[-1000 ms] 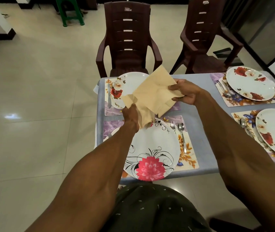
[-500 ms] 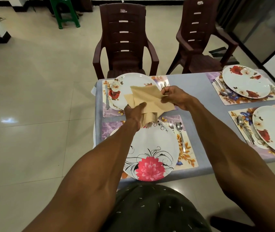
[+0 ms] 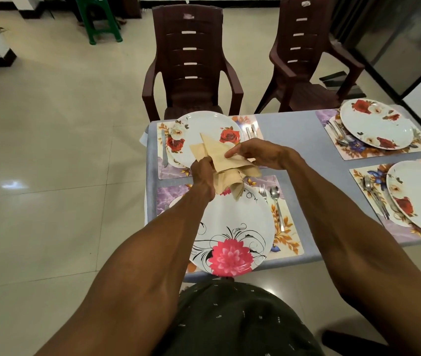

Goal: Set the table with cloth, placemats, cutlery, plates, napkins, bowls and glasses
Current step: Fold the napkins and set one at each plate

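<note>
Left hand (image 3: 204,173) gripping a bunch of tan napkins (image 3: 226,163) from below, right hand (image 3: 255,152) pinching the top sheet at its edge, over the table's (image 3: 296,132) left end, above the near plate (image 3: 230,227). Probably light, soft, easily creased (best taken by a corner). Thin, folded, plain.

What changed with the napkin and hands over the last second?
The top napkin, opened out as a broad sheet a second ago, is now folded down to a narrower pointed shape. The right hand has come in closer to the left hand and pinches the fold; the left hand still grips the bunched napkins below. Plates, cutlery and placemats have not moved.
</note>
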